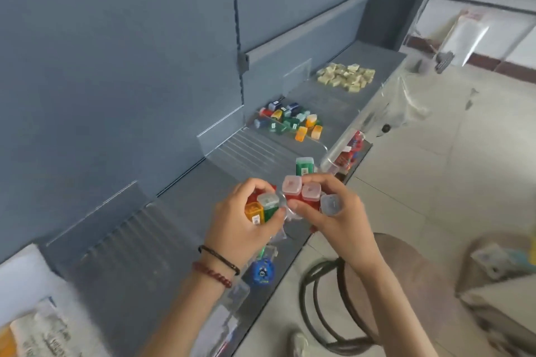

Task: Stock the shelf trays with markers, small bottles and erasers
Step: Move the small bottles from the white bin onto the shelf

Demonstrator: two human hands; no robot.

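Note:
My left hand (242,222) grips a cluster of small bottles, orange (254,211) and green (269,206) ones showing. My right hand (333,211) grips several more, two red ones with clear caps (301,193) and a grey-capped one (330,204). Both hands are held close together above the grey shelf (179,220). A green bottle (304,166) stands upright just behind them. Farther along, a clear tray (330,113) holds a pile of mixed small bottles (290,120). Beyond it lies a heap of pale erasers (346,76).
Clear ribbed trays (255,151) and upright dividers line the shelf against the blue-grey back panel. A blue round item (262,271) and clear packaging lie below my left wrist. A stool (388,278) stands at lower right on the tiled floor. White paper packs (32,313) lie at bottom left.

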